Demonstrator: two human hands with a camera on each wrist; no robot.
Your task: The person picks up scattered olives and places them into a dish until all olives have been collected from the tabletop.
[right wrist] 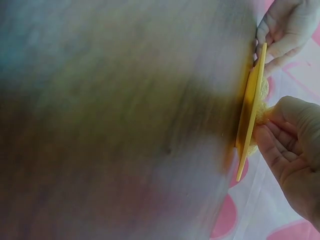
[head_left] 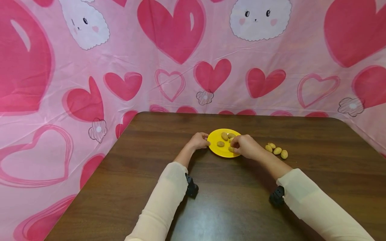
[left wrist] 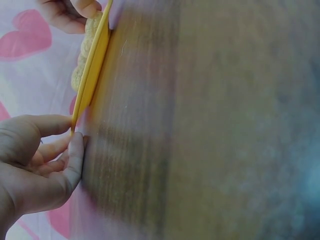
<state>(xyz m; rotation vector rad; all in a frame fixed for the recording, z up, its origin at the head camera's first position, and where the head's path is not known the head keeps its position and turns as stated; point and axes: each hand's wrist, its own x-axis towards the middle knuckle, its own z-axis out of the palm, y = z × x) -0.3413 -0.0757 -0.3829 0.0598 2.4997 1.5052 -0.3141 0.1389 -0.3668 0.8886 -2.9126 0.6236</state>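
Observation:
A round yellow plate (head_left: 214,149) lies on the table with several small, tan, oval, rough-surfaced pieces (head_left: 224,136) on it. At its left edge my left hand (head_left: 199,140) pinches the rim between thumb and fingers; the left wrist view shows this hand (left wrist: 42,162) side on. My right hand (head_left: 248,147) is over the right part of the plate. Its fingertips pinch one tan piece (right wrist: 260,116), low against the plate's surface. That hand hides part of the plate and perhaps other pieces in the head view.
To the right of the plate, beyond my right wrist, sits a small group of similar tan pieces (head_left: 277,151). The brown wooden table (head_left: 229,207) ends at the back against a pink cloth (head_left: 181,77) printed with hearts.

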